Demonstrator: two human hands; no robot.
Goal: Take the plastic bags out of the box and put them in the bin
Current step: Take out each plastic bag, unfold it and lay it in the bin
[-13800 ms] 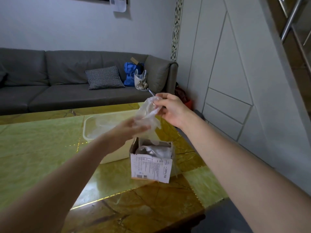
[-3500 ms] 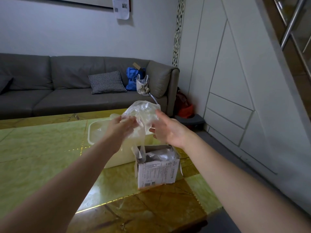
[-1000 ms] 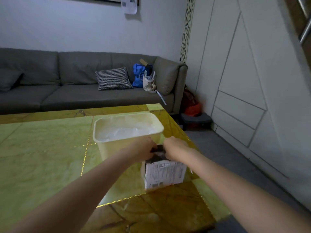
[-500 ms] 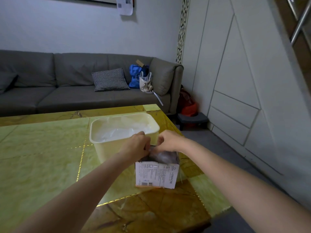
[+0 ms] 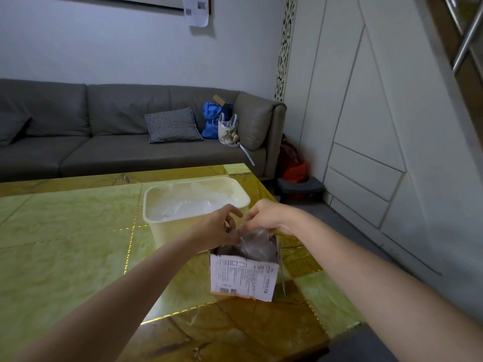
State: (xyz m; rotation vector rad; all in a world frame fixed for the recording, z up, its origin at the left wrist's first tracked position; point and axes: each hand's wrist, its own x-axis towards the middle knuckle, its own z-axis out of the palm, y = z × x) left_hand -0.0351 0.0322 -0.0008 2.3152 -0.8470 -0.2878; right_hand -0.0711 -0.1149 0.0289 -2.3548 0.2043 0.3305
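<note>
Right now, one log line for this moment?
step: pulling next bag | left hand: pinching bag | right hand: pinching bag | box: bags inside | bin: bags inside

- Left hand: forearm reaching forward, fingers curled downward, pinching.
- Right hand: forearm angled in from the right, fingers curled, knuckles up, pinching.

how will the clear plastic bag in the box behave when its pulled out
Probably floppy: the plastic bag looks crumpled and shapeless where both hands pinch it. Likely very light, since it is thin and see-through. The small box may lift or tip with it.
</note>
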